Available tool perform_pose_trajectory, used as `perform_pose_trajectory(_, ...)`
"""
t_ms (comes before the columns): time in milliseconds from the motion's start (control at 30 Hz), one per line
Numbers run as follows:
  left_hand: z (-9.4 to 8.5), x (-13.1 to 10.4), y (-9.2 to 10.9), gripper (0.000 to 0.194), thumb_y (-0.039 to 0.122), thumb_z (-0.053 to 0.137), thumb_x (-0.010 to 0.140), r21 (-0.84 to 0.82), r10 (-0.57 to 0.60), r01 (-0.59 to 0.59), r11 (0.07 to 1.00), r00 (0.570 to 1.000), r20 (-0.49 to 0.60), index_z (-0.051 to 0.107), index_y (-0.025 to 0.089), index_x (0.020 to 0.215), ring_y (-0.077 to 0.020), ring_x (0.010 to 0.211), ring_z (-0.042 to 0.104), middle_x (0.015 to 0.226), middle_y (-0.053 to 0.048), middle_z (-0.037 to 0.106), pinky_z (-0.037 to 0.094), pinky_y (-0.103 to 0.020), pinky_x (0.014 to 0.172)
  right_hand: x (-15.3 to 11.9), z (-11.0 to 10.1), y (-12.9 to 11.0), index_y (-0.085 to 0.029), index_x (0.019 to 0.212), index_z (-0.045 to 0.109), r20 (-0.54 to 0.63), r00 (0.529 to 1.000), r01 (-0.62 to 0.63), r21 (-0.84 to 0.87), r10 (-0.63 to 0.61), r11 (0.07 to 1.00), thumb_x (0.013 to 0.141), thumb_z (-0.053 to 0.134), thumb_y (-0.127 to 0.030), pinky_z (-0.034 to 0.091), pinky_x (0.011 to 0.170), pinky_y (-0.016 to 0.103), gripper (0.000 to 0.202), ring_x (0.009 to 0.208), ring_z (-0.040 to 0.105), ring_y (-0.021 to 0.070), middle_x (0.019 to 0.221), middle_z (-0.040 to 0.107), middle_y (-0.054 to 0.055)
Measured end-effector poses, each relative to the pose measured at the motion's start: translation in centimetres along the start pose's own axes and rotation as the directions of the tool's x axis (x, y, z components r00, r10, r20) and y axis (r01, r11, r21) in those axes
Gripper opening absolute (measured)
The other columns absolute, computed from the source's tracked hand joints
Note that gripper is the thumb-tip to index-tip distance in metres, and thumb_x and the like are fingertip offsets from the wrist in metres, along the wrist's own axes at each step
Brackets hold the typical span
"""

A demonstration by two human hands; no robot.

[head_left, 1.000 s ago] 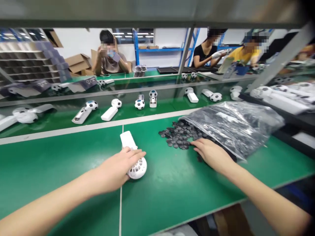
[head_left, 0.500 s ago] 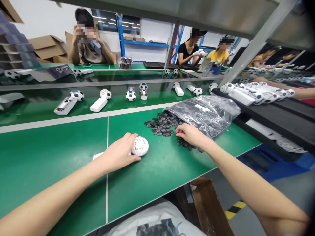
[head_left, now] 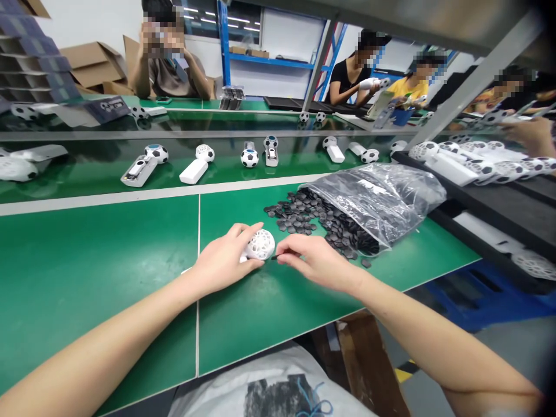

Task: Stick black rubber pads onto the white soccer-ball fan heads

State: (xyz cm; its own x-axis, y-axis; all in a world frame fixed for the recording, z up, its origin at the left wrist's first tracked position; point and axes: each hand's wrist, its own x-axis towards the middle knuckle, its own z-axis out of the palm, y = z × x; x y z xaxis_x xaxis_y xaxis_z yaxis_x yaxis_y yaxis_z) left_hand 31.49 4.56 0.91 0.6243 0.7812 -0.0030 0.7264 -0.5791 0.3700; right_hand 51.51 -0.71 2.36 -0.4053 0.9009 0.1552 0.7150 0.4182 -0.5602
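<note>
My left hand (head_left: 226, 260) is closed around a white handheld fan (head_left: 262, 244), whose round slotted head shows past my thumb and fingers; most of its handle is hidden under the palm. Close to the right side of that head, my right hand (head_left: 315, 260) pinches a small black plastic piece (head_left: 274, 258) between thumb and fingertips. Whether the piece touches the fan, I cannot tell. Beyond my right hand, a heap of black plastic pieces (head_left: 299, 209) spills from the mouth of a clear plastic bag (head_left: 386, 194) onto the green table (head_left: 130, 255).
Along the belt (head_left: 226, 171) behind the table lie several white fans with football-patterned heads, such as one fan (head_left: 195, 168). Black trays (head_left: 490, 200) holding more fans stand at the right. Several people work across the line. A cardboard box (head_left: 365, 359) sits below the table edge.
My right hand has moved left from the heap to the fan head, with a black piece now showing in its fingertips. My left hand still holds the fan. The camera view has shifted slightly.
</note>
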Motion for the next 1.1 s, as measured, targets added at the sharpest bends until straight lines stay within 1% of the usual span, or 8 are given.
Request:
perform_pose_trajectory(233,-0.1,0.0,-0.1,0.064,0.044,0.052,0.075,-0.048,0.003,-0.004,0.999,1.0,-0.008,0.026,0.033,0.132,-0.0226,0.099,0.053,0.124,-0.001,0.042,0.045,-0.032,0.077,0.1,1.2,-0.3,-0.017,0.102,0.054,-0.015,0.994,0.11,-0.023,-0.11,0.994,0.084,0.042,-0.014,0.043,0.073,0.026,0.022,0.082,0.052,0.0133,0.091,0.056,0.006)
perform_pose_trajectory(400,0.1,0.0,-0.2,0.065,0.044,0.053,0.073,-0.066,-0.001,0.0,0.998,1.0,-0.015,0.027,0.033,0.132,-0.0226,0.099,0.053,0.124,-0.002,0.042,0.045,-0.031,0.078,0.0,1.2,-0.5,-0.017,0.089,0.058,-0.088,0.992,0.096,0.018,-0.094,0.995,0.083,0.047,-0.017,0.044,0.071,0.025,0.012,0.076,0.054,0.0124,0.082,0.059,0.003)
perform_pose_trajectory(533,0.1,0.1,-0.3,0.068,0.051,0.057,0.068,-0.104,0.01,-0.014,0.994,0.999,-0.043,0.032,0.032,0.128,-0.0224,0.098,0.054,0.124,-0.002,0.042,0.044,-0.032,0.081,0.1,1.8,-0.6,-0.018,0.082,0.061,-0.169,0.982,0.093,0.07,-0.08,0.993,0.08,0.053,-0.02,0.044,0.07,0.025,0.009,0.076,0.054,0.0118,0.082,0.059,0.003)
perform_pose_trajectory(700,0.0,0.3,-0.3,0.065,0.054,0.056,0.067,-0.106,0.008,-0.014,0.994,0.999,-0.052,0.036,0.032,0.125,-0.023,0.098,0.054,0.123,-0.001,0.045,0.045,-0.033,0.079,0.3,2.6,-0.5,-0.017,0.08,0.059,-0.177,0.983,0.076,0.137,-0.051,0.988,0.079,0.054,-0.016,0.043,0.067,0.024,0.006,0.07,0.054,0.0106,0.075,0.059,0.001)
perform_pose_trajectory(867,0.0,0.4,-0.2,0.061,0.048,0.057,0.069,-0.11,0.025,-0.032,0.993,0.998,-0.062,0.038,0.028,0.123,-0.0227,0.104,0.051,0.121,-0.002,0.049,0.043,-0.034,0.084,0.8,2.8,0.0,-0.018,0.073,0.06,-0.239,0.971,0.047,0.117,-0.018,0.992,0.075,0.059,-0.021,0.043,0.078,0.03,0.004,0.085,0.05,0.0143,0.086,0.049,0.004)
perform_pose_trajectory(967,-0.1,0.5,-0.1,0.057,0.045,0.059,0.068,-0.121,0.029,-0.037,0.992,0.997,-0.068,0.042,0.028,0.12,-0.0222,0.103,0.052,0.117,-0.002,0.051,0.043,-0.033,0.082,1.1,2.9,0.5,-0.017,0.07,0.056,-0.259,0.966,0.028,0.154,0.013,0.988,0.072,0.062,-0.021,0.038,0.091,0.036,0.007,0.103,0.046,0.0182,0.101,0.046,0.005)
perform_pose_trajectory(1033,-0.2,0.6,0.0,0.054,0.045,0.06,0.067,-0.131,0.027,-0.036,0.991,0.997,-0.072,0.045,0.028,0.116,-0.022,0.099,0.053,0.113,-0.002,0.053,0.043,-0.033,0.078,1.3,3.1,0.7,-0.018,0.077,0.053,-0.238,0.969,-0.005,0.216,0.058,0.976,0.07,0.064,-0.023,0.037,0.093,0.039,0.014,0.113,0.04,0.0205,0.115,0.043,0.006)
perform_pose_trajectory(1100,-0.3,0.7,0.1,0.051,0.043,0.061,0.067,-0.147,0.03,-0.042,0.988,0.996,-0.081,0.047,0.029,0.114,-0.0215,0.095,0.054,0.109,-0.001,0.055,0.044,-0.032,0.076,1.4,3.4,0.8,-0.019,0.088,0.047,-0.188,0.977,-0.039,0.321,0.104,0.946,0.071,0.063,-0.023,0.041,0.09,0.038,0.024,0.11,0.044,0.0191,0.118,0.044,0.007)
